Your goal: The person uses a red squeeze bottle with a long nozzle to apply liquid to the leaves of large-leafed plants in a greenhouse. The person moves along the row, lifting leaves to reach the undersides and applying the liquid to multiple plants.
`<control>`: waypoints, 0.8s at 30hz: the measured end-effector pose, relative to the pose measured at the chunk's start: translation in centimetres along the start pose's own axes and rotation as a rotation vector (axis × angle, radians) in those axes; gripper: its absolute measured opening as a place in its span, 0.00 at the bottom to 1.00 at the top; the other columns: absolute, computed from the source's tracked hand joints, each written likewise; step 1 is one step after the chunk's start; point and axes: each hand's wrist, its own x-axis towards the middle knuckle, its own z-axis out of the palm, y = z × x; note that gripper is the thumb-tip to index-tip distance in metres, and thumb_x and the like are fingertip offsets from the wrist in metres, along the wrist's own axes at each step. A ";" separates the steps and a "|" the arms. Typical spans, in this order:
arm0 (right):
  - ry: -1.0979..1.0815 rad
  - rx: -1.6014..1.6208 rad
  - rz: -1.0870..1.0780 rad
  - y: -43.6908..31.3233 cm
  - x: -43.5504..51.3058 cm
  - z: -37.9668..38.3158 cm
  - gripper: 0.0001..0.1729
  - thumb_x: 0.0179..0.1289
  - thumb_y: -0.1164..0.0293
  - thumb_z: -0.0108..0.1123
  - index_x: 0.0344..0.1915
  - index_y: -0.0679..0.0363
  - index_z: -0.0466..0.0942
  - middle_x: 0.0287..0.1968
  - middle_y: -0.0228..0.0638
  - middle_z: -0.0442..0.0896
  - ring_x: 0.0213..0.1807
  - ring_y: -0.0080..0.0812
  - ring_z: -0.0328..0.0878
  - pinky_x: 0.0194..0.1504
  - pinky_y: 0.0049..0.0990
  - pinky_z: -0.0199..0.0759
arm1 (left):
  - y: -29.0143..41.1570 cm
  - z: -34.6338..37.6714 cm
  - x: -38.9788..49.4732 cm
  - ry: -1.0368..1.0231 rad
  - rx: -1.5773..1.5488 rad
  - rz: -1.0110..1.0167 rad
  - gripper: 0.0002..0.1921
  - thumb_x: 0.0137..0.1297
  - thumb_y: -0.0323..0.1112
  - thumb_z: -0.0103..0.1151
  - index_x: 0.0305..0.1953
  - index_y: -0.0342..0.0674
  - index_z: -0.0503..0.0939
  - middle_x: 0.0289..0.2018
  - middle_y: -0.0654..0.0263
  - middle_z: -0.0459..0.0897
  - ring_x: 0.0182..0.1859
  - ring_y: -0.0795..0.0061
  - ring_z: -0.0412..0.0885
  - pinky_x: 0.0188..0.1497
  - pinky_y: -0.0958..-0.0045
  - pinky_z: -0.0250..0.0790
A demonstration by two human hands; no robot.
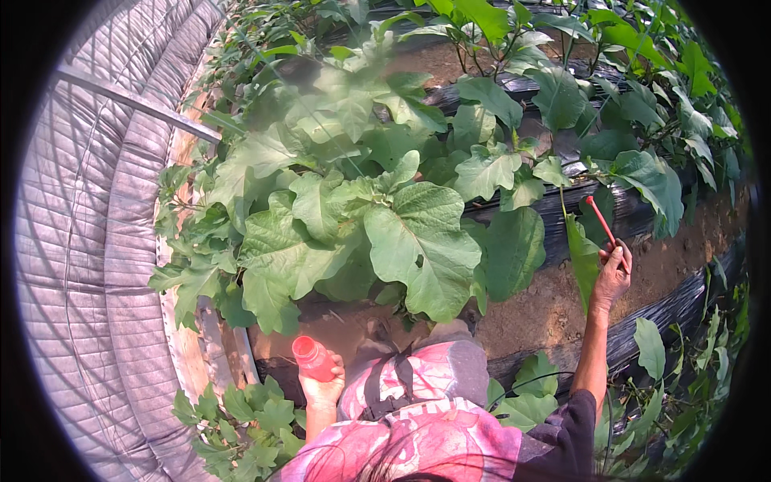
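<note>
My left hand (323, 385) grips a small open-mouthed bottle (312, 359) with red contents, held low by my left leg. Its mouth points up toward me. Far out to the right, my right hand (613, 278) pinches a thin red stick (601, 220) whose tip is slightly wider; whether it is a brush is too small to tell. That stick slants up and left, beside a hanging leaf (581, 259). Before me stands a large eggplant plant (415, 241) with broad lobed leaves, one with a hole in it. Its lower stems are hidden by foliage.
A quilted greenhouse wall (78, 229) curves along the left, with a metal bar (138, 105) jutting from it. Black plastic mulch (650, 319) covers the beds beside a soil path (542, 313). Thin strings run down among the plants. More foliage (259, 422) grows behind my left arm.
</note>
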 end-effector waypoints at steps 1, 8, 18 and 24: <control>0.002 0.031 -0.016 -0.9 -0.7 -0.6 0.15 0.72 0.66 0.51 0.50 0.64 0.76 0.38 0.35 0.82 0.34 0.20 0.78 0.39 0.19 0.75 | 0.7 0.2 0.5 -0.005 0.030 -0.014 0.17 0.58 0.48 0.55 0.44 0.46 0.78 0.37 0.64 0.78 0.39 0.63 0.75 0.28 0.73 0.71; 0.055 -0.079 -0.293 -10.9 -10.5 1.6 0.19 0.75 0.63 0.44 0.50 0.65 0.76 0.41 0.39 0.83 0.34 0.27 0.80 0.38 0.24 0.73 | 7.6 -4.1 2.6 -0.086 -0.013 -0.040 0.21 0.59 0.55 0.55 0.44 0.46 0.78 0.36 0.65 0.79 0.39 0.63 0.76 0.28 0.72 0.70; -0.078 0.057 -0.556 -24.3 -34.7 11.8 0.22 0.72 0.61 0.43 0.49 0.70 0.74 0.37 0.43 0.82 0.30 0.30 0.75 0.32 0.25 0.68 | 24.3 -14.8 3.3 -0.097 0.113 0.081 0.23 0.61 0.57 0.52 0.45 0.44 0.76 0.37 0.64 0.81 0.36 0.65 0.79 0.28 0.73 0.71; -0.387 0.108 -0.649 -26.5 -45.9 18.0 0.21 0.72 0.61 0.42 0.46 0.70 0.73 0.35 0.43 0.80 0.29 0.30 0.76 0.29 0.24 0.68 | 31.7 -19.4 4.7 -0.017 0.076 0.122 0.23 0.62 0.56 0.51 0.45 0.43 0.76 0.37 0.63 0.81 0.35 0.67 0.80 0.27 0.74 0.72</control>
